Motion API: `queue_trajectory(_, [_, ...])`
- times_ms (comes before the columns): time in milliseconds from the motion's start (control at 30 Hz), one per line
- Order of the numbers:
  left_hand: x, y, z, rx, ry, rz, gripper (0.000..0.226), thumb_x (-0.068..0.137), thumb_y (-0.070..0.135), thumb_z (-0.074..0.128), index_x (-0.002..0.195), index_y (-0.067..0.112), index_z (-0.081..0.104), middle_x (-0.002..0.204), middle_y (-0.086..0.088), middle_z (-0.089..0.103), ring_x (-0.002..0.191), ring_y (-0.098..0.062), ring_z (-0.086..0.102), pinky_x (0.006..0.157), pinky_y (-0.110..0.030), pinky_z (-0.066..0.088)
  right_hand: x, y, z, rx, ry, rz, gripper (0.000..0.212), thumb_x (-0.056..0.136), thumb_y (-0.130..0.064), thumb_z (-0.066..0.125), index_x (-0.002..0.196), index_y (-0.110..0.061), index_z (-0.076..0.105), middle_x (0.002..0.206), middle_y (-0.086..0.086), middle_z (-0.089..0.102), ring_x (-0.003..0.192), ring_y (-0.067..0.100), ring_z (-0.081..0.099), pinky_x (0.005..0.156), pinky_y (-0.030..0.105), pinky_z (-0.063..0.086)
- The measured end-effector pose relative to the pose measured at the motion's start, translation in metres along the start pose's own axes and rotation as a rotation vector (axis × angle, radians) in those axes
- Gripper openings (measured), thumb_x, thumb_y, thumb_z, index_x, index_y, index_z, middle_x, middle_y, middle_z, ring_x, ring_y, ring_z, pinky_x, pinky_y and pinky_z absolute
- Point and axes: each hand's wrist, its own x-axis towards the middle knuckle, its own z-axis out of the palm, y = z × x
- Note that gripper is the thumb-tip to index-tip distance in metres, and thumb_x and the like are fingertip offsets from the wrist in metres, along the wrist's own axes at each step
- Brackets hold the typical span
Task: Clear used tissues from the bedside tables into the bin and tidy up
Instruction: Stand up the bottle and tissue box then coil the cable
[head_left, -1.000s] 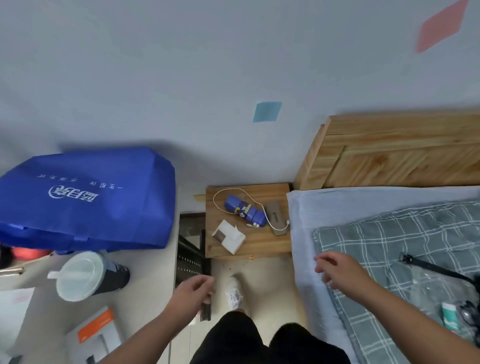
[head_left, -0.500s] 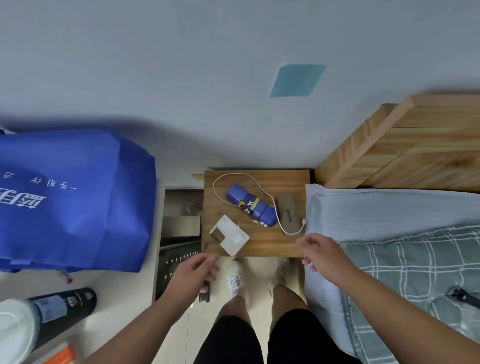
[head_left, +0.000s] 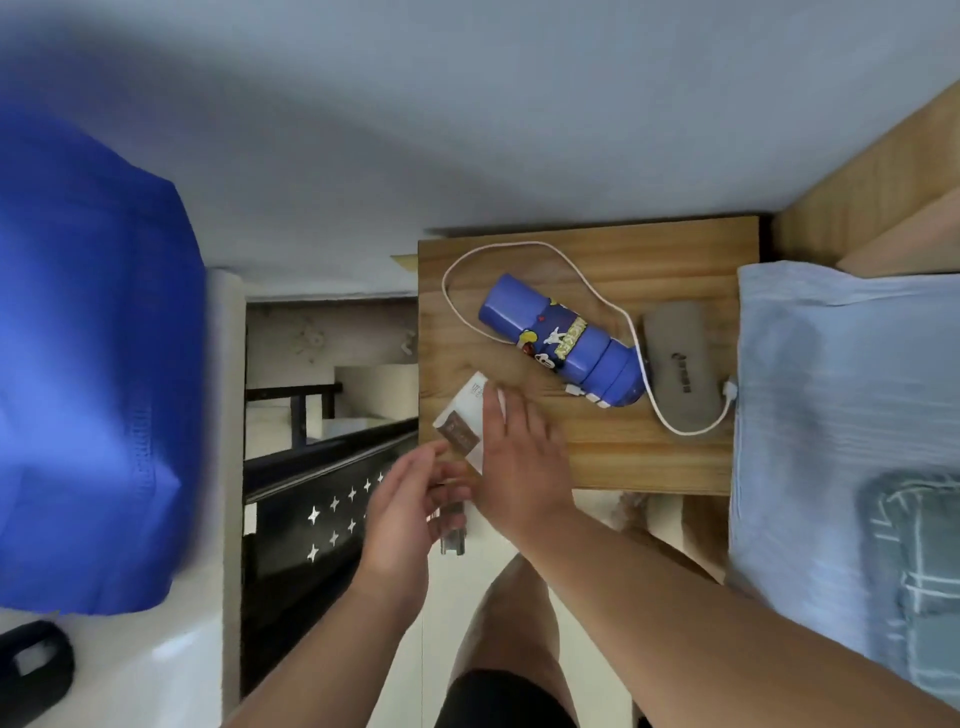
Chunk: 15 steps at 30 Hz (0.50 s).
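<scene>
Tissue pack (head_left: 460, 423) at near-left corner of bedside table (head_left: 649, 467). Our right hand (head_left: 519, 457) lies over it, fingers nearly straight, no grip. Our left hand (head_left: 410, 509) loosely curled just beside it; whether it holds anything, we cannot tell. We judge pack light, soft, crushable: pinch gently across its sides.

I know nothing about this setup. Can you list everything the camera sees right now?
bedside table: one, wooden, centre
bottle: one, blue, lying on table
cable: one, white, looped on table
flat case: one, grey, table's right side
pack: one, white, table's front-left corner
bag: one, blue, left
rack: one, black, left of table
bed: one, pale blue sheet, right
small object: one, grey, in left hand
left hand: one, at table's front
right hand: one, resting on pack
</scene>
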Motion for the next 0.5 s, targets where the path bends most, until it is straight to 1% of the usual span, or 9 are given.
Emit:
queue_trajectory(67, [0.009,0.0,0.006,0.027,-0.01,0.023,0.026,0.11,0.027,0.054,0.115,0.016,0.078,0.097,-0.011,0.079,0.083,-0.025,0.072,0.077,-0.041,0.054,0.0,0.005,0.015,-0.06,-0.002,-0.007,0.104,0.09,-0.044,0.069,0.164,-0.015,0.002,0.164,0.012,0.026,0.144,0.033,0.033,0.117,0.05,0.031])
queue_trajectory(100, [0.011,0.003,0.011,0.041,-0.02,0.035,0.026,0.11,0.026,0.054,0.111,0.016,0.078,0.093,-0.009,0.079,0.078,-0.022,0.072,0.075,-0.04,0.054,-0.003,0.012,0.017,-0.085,0.002,-0.019,0.104,0.088,-0.036,0.072,0.164,-0.015,0.004,0.161,0.012,0.03,0.14,0.034,0.036,0.115,0.05,0.033])
queue_trajectory(133, [0.013,0.007,0.018,0.069,-0.031,0.05,0.026,0.11,0.025,0.053,0.108,0.017,0.077,0.09,-0.007,0.079,0.073,-0.019,0.072,0.071,-0.037,0.054,-0.008,0.021,0.017,-0.093,-0.002,-0.033,0.105,0.086,-0.034,0.073,0.164,-0.015,0.007,0.157,0.012,0.034,0.136,0.034,0.04,0.112,0.049,0.036])
queue_trajectory(200, [0.012,0.019,0.037,0.156,-0.083,0.107,0.023,0.11,0.024,0.055,0.107,0.019,0.077,0.091,-0.004,0.078,0.071,-0.015,0.071,0.067,-0.033,0.054,-0.026,0.043,0.011,-0.079,-0.042,-0.051,0.11,0.081,-0.042,0.076,0.164,-0.016,0.01,0.151,0.01,0.039,0.128,0.033,0.044,0.106,0.048,0.04])
queue_trajectory(300, [0.012,0.037,0.079,0.392,-0.205,0.25,0.017,0.105,0.025,0.062,0.105,0.032,0.078,0.097,0.007,0.078,0.079,-0.006,0.071,0.07,-0.028,0.058,-0.067,0.079,-0.006,0.001,-0.087,-0.012,0.116,0.072,-0.054,0.08,0.161,-0.018,0.016,0.141,0.006,0.048,0.123,0.03,0.051,0.099,0.045,0.048])
queue_trajectory(367, [0.018,0.047,0.11,0.683,-0.255,0.423,0.014,0.1,0.029,0.069,0.108,0.038,0.075,0.103,0.016,0.076,0.09,0.004,0.069,0.084,-0.029,0.058,-0.095,0.102,-0.022,0.083,-0.095,0.034,0.112,0.071,-0.053,0.075,0.16,-0.023,0.014,0.139,0.0,0.047,0.123,0.026,0.052,0.1,0.043,0.05])
queue_trajectory(400, [0.024,0.053,0.125,0.912,-0.262,0.569,0.02,0.097,0.029,0.071,0.115,0.037,0.072,0.11,0.017,0.073,0.101,0.003,0.066,0.092,-0.031,0.055,-0.107,0.112,-0.031,0.118,-0.101,0.056,0.11,0.07,-0.049,0.072,0.16,-0.024,0.014,0.139,-0.002,0.046,0.123,0.025,0.052,0.101,0.041,0.05])
queue_trajectory(467, [0.038,0.065,0.152,1.417,-0.294,0.929,0.045,0.09,0.029,0.074,0.135,0.033,0.066,0.133,0.01,0.065,0.128,-0.015,0.056,0.11,-0.04,0.044,-0.129,0.13,-0.046,0.173,-0.076,0.083,0.109,0.066,-0.046,0.069,0.159,-0.023,0.018,0.14,-0.004,0.048,0.123,0.022,0.053,0.101,0.036,0.051])
queue_trajectory(500, [0.044,0.069,0.162,1.621,-0.311,1.043,0.056,0.088,0.034,0.074,0.142,0.035,0.06,0.143,0.008,0.06,0.137,-0.021,0.048,0.117,-0.045,0.037,-0.137,0.137,-0.053,0.209,-0.07,0.1,0.108,0.066,-0.046,0.068,0.16,-0.023,0.019,0.143,-0.006,0.046,0.127,0.019,0.052,0.102,0.034,0.05])
